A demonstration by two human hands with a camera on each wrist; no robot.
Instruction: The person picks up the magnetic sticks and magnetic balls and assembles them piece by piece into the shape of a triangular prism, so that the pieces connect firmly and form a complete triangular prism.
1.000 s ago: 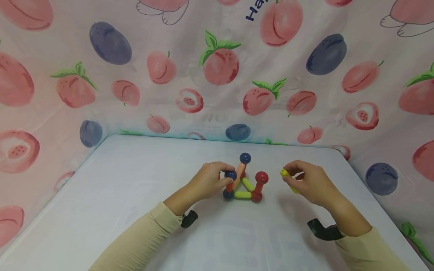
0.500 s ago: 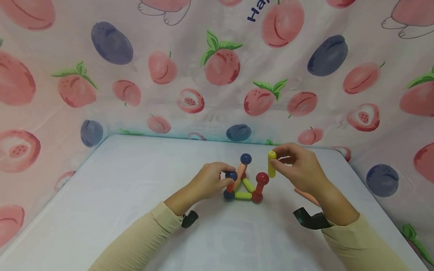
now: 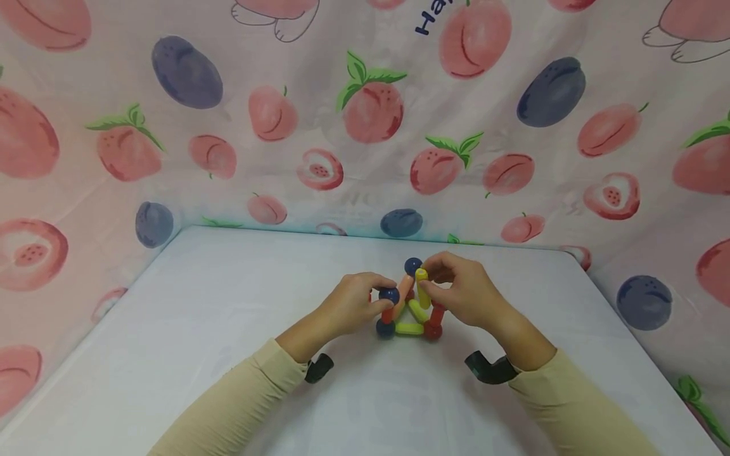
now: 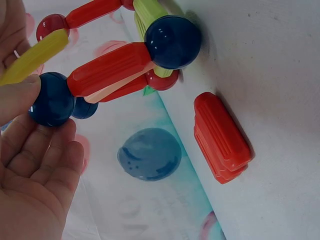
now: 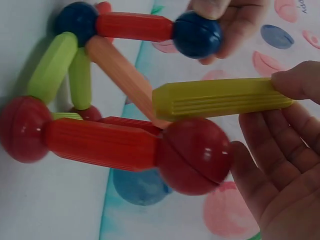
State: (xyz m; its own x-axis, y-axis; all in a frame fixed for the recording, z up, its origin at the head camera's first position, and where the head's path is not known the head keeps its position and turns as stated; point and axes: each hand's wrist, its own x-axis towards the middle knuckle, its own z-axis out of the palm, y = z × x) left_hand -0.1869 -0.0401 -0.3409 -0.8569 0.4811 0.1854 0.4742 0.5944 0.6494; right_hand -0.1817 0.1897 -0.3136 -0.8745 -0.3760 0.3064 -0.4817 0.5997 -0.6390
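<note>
My left hand (image 3: 350,304) pinches a dark blue ball (image 3: 389,296) between thumb and fingers, on top of an upright red rod (image 4: 110,69). This ball is one corner of a ball-and-rod frame whose triangular base has light green rods (image 3: 409,329), with blue and red balls at its corners. Inside the frame a peach rod (image 5: 122,70) slants upward. My right hand (image 3: 464,291) grips a yellow rod (image 5: 215,98) by one end. The rod's other end points across the frame, right beside the upper red ball (image 5: 195,156). In the head view that ball is mostly hidden by my right hand.
Loose red rods (image 4: 222,137) lie side by side on the white table (image 3: 228,278), mostly behind my left hand in the head view. A fruit-print cloth (image 3: 319,82) hangs along the table's back edge. Each wrist carries a black mount (image 3: 490,368).
My right hand has lifted the yellow rod off to the right, turned it upright and carried it left to the frame. My left hand has kept its grip on the blue ball.
</note>
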